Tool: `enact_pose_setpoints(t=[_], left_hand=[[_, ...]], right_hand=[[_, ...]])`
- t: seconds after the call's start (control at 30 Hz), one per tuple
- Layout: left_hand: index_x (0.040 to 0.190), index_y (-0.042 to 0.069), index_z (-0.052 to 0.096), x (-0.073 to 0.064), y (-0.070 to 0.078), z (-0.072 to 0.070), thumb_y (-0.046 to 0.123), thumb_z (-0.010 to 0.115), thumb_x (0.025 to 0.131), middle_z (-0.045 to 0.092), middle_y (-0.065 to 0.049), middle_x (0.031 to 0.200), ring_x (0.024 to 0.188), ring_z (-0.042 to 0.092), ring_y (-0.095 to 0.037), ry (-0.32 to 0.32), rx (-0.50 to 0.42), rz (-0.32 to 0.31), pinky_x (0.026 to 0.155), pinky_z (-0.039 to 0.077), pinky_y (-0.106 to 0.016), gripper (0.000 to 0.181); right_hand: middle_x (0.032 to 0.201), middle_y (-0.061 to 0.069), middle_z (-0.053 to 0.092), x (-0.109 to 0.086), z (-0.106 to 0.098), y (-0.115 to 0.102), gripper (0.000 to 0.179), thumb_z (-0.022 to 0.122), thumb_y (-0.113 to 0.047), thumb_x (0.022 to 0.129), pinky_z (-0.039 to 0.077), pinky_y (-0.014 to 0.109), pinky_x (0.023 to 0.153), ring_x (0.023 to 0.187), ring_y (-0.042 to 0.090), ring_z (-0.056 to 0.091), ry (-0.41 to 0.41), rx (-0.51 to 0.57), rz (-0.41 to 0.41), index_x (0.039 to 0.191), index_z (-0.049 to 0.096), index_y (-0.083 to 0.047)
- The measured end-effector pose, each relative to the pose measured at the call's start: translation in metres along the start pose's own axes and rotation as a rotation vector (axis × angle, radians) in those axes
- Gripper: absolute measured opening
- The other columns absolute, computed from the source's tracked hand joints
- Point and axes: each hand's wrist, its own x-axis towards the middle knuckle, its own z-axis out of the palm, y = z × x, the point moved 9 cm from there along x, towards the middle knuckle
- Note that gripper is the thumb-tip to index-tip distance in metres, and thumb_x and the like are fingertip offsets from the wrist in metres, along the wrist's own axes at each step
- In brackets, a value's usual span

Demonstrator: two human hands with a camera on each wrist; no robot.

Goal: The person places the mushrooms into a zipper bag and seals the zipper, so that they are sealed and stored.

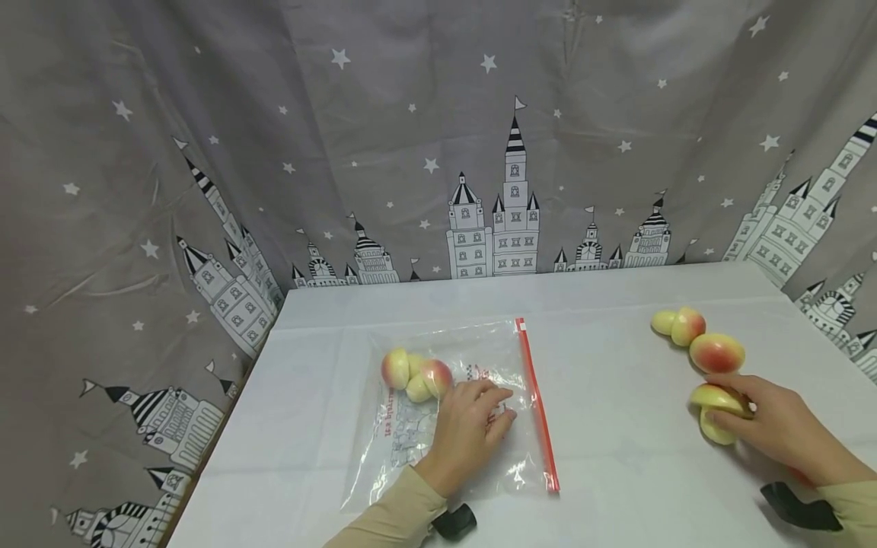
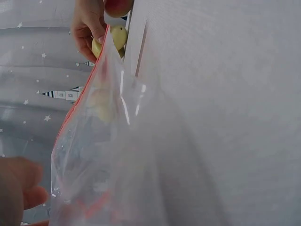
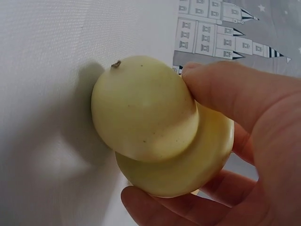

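Note:
My right hand (image 1: 767,418) grips a toy mushroom (image 3: 146,108) with a pale yellow stem and domed cap, its thumb and fingers around the cap. The mushroom is low over the white table at the right. My left hand (image 1: 473,426) is over a clear zip bag (image 1: 507,346) with a red zip edge, its thumb and forefinger apart. Inside the bag are two yellow-and-red toy mushrooms (image 1: 436,377), near its far left corner. In the left wrist view, the bag's upper side (image 2: 89,155) bulges up beside the fingers (image 2: 28,174).
Beyond my right hand, another toy mushroom (image 1: 687,327) lies on its side, with a red-and-yellow mushroom cap (image 1: 717,354) just nearer. Part of a red thing (image 1: 802,478) shows beneath my right wrist. A grey curtain (image 1: 384,152) with castles and stars stands behind the white table (image 1: 617,472).

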Motion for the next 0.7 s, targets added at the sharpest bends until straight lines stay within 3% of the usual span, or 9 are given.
enact_pose_setpoints(t=[0.1,0.33,0.57,0.7], left_hand=[[0.102,0.017,0.076,-0.001,0.000,0.001,0.029,0.086,0.074,0.071,0.001,0.095,0.091,0.065,-0.018,-0.017,0.003,0.000,0.084,0.051,-0.036,0.033],[0.104,0.018,0.077,-0.002,-0.002,0.002,0.031,0.090,0.069,0.070,0.001,0.096,0.093,0.064,-0.018,-0.029,0.024,0.000,0.085,0.050,-0.036,0.040],[0.099,0.019,0.079,-0.002,-0.004,0.005,0.026,0.088,0.072,0.068,0.004,0.090,0.090,0.062,-0.016,-0.052,0.034,-0.016,0.083,0.048,-0.035,0.029],[0.094,0.020,0.080,-0.002,-0.003,0.005,0.025,0.087,0.074,0.068,0.004,0.088,0.089,0.061,-0.016,-0.063,0.045,-0.017,0.083,0.048,-0.035,0.022]], right_hand=[[0.108,0.025,0.069,0.001,0.001,0.000,0.061,0.085,-0.025,0.081,0.046,0.039,0.073,0.089,0.030,0.058,-0.017,0.006,0.013,0.130,0.062,0.003],[0.106,0.023,0.069,0.001,0.002,-0.001,0.060,0.086,-0.027,0.080,0.046,0.038,0.072,0.087,0.027,0.058,-0.002,0.015,0.003,0.128,0.063,0.002],[0.103,0.018,0.073,-0.002,-0.001,-0.007,0.051,0.089,-0.024,0.076,0.041,0.019,0.066,0.082,-0.006,0.048,0.123,0.052,-0.075,0.120,0.070,-0.006],[0.107,0.018,0.074,-0.001,0.000,-0.017,0.049,0.090,-0.020,0.073,0.039,0.012,0.069,0.086,-0.016,0.044,0.171,0.089,-0.143,0.117,0.072,-0.007]])
